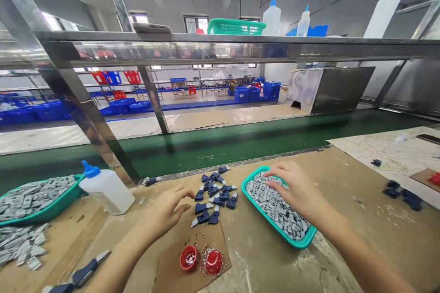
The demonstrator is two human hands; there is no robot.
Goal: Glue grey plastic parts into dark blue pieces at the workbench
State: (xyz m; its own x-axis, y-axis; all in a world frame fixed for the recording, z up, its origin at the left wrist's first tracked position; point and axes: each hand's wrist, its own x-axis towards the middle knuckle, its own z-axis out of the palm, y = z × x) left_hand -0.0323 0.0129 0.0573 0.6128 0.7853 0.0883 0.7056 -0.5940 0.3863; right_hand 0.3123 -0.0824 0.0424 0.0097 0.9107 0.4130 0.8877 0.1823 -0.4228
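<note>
My right hand (pixel 294 187) rests its fingertips on a heap of small grey pieces (pixel 275 203) in a shallow teal tray (pixel 302 243). Whether those fingers grip a piece, I cannot tell. My left hand (pixel 168 210) hovers with curved, parted fingers just left of a scattered group of dark blue parts with grey tips (pixel 213 201), lying on a brown work surface. Below it, on a cardboard sheet (pixel 202 249), sit two red round caps (pixel 201 260) among small crumbs. A white glue bottle with a blue nozzle (pixel 106 187) lies tilted at the left.
A second teal tray of grey pieces (pixel 51 210) sits at the far left, with more grey pieces (pixel 20 245) loose beside it. Dark blue parts (pixel 402 193) lie to the right. A green conveyor belt (pixel 206 146) runs beyond the bench, under a steel shelf (pixel 220 36) holding bottles.
</note>
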